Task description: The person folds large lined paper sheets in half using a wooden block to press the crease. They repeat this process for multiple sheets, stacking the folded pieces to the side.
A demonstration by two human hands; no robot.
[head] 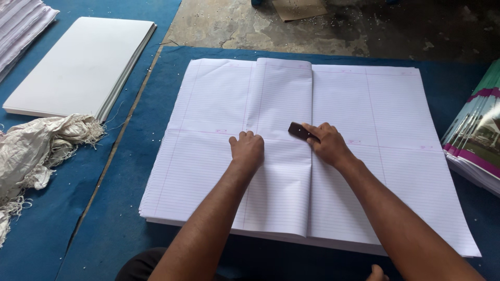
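1. Head view: a wide stack of ruled paper sheets lies flat on a blue mat spread over the floor, filling the middle of the picture right in front of the person.
2. The top sheet is folded over into a narrower folded sheet; its crease runs from the far edge of the stack down to the near edge, just right of centre.
3. The left hand rests knuckles-up on the folded sheet, fingers curled under, pressing the paper down just left of the crease. Its grip is closed loosely on nothing; it only bears on the paper.
4. The right hand lies on the crease, its grip closed round a small dark creasing block. The block's far end sticks out past the fingertips and touches the paper at the fold.
5. The two hands are near each other, with the crease between them.
6. At far left, a stack of plain white sheets lies on the mat, and a crumpled frayed white cloth lies just nearer than it.
7. At the right edge sits a pile of printed covers in green and purple, apart from the ruled paper.
8. Beyond the mat is bare concrete floor.
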